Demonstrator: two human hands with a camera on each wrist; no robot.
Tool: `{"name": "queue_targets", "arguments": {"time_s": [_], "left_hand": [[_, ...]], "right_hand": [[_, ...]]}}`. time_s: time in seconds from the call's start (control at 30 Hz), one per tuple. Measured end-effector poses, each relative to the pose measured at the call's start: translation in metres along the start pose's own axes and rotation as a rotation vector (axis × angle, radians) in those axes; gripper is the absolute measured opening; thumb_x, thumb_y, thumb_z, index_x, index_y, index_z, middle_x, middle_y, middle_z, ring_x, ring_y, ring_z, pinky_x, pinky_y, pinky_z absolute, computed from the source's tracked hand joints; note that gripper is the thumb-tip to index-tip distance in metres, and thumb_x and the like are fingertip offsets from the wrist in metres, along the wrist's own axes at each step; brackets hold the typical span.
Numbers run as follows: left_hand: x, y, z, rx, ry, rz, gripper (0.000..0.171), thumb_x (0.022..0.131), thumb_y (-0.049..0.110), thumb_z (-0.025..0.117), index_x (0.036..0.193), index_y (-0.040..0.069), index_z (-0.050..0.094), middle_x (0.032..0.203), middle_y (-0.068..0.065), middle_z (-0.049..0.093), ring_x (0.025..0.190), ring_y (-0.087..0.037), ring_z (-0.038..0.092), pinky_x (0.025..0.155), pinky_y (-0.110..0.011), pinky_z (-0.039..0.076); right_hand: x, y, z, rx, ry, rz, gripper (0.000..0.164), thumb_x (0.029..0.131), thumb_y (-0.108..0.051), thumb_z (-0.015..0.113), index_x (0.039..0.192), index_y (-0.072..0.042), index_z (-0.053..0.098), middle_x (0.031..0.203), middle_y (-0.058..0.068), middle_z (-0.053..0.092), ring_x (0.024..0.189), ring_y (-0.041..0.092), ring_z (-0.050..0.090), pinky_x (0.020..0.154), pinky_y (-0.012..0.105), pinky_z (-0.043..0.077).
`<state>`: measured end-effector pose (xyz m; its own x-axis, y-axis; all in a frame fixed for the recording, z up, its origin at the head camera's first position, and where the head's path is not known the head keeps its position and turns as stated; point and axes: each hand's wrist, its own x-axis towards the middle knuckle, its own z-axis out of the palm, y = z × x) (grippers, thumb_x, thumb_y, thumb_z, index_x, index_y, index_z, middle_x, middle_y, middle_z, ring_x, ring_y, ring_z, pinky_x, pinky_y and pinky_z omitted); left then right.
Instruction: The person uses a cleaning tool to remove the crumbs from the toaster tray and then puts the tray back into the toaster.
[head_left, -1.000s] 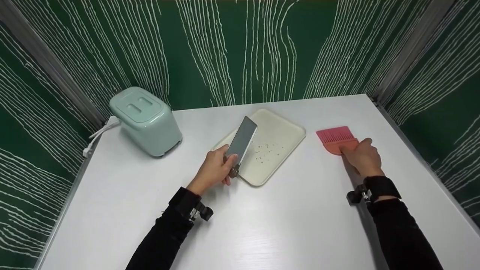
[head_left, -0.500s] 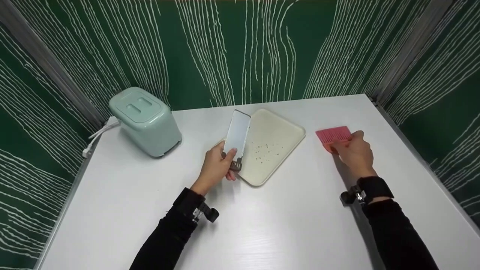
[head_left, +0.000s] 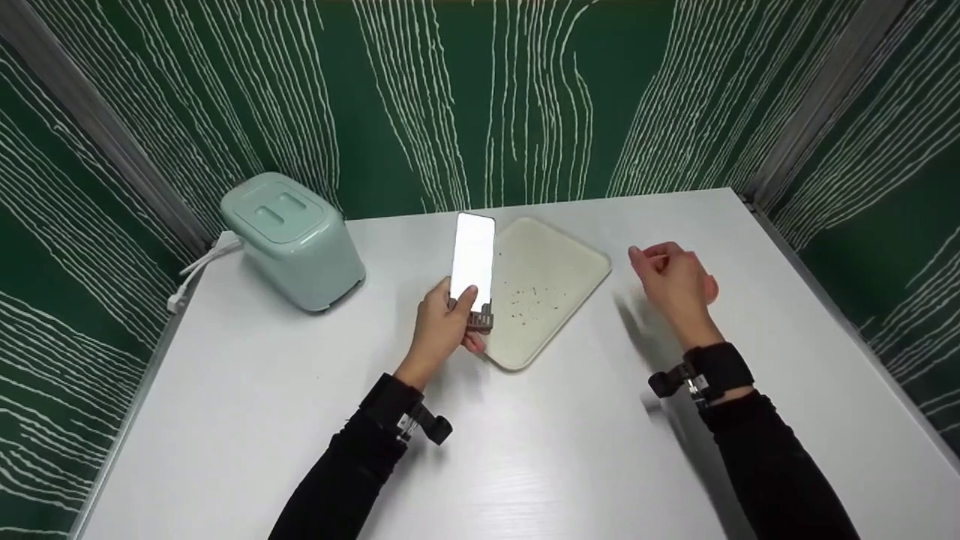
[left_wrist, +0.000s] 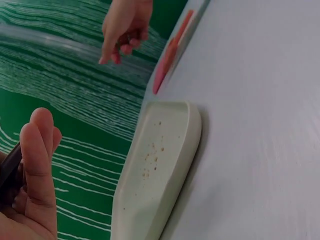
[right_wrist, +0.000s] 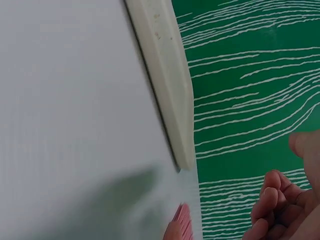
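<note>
In the head view, my left hand grips a flat oblong plate with a glossy, bright face and a brown slotted end. The thumb lies on its face. Beneath and beside it lies a cream tray, with small brown crumbs scattered inside. My right hand hovers above the table, fingers loosely curled around nothing. Under that hand a pink-bristled brush with an orange handle lies flat, mostly hidden in the head view. From the left wrist, the brush shows apart from the hand.
A mint-green toaster stands at the back left of the white table, its white cord trailing over the left edge. Green walls with white lines enclose the back and sides.
My right hand has let go of the brush and lifted up and leftward. The left hand has turned the plate more upright, so its face now reflects brightly. Tray and toaster stay put.
</note>
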<state>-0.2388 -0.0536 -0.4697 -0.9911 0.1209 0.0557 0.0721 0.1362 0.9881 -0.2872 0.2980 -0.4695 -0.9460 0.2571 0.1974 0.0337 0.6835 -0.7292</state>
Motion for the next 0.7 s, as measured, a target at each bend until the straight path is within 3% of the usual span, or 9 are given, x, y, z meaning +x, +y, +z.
{"name": "queue_targets", "arguments": {"time_s": [0.17, 0.37, 0.7], "left_hand": [[0.002, -0.002, 0.003, -0.035, -0.005, -0.004, 0.027, 0.115, 0.027, 0.050, 0.120, 0.001, 0.058, 0.074, -0.016, 0.077, 0.048, -0.017, 0.071, 0.047, -0.033, 0.061], [0.003, 0.000, 0.008, -0.074, 0.006, 0.013, 0.048, 0.117, 0.046, 0.040, 0.117, 0.002, 0.059, 0.072, -0.013, 0.076, 0.048, -0.017, 0.071, 0.048, -0.034, 0.061], [0.002, -0.001, 0.018, -0.189, 0.046, -0.011, 0.058, 0.118, 0.047, 0.025, 0.123, 0.000, 0.059, 0.068, -0.010, 0.075, 0.046, -0.015, 0.070, 0.045, -0.030, 0.059]], "right_hand": [[-0.007, -0.025, 0.010, 0.082, -0.073, -0.053, 0.052, 0.106, -0.052, 0.062, 0.120, -0.002, 0.067, 0.081, 0.000, 0.052, 0.068, 0.012, 0.048, 0.059, 0.026, 0.039], [-0.019, -0.050, 0.023, 0.098, -0.154, -0.130, 0.051, 0.108, -0.051, 0.060, 0.124, -0.003, 0.066, 0.084, 0.004, 0.054, 0.071, 0.016, 0.048, 0.061, 0.028, 0.039], [-0.043, -0.085, 0.053, 0.130, -0.280, -0.200, 0.045, 0.108, -0.045, 0.063, 0.119, -0.002, 0.074, 0.082, 0.005, 0.064, 0.071, 0.014, 0.055, 0.066, 0.029, 0.044]]}}
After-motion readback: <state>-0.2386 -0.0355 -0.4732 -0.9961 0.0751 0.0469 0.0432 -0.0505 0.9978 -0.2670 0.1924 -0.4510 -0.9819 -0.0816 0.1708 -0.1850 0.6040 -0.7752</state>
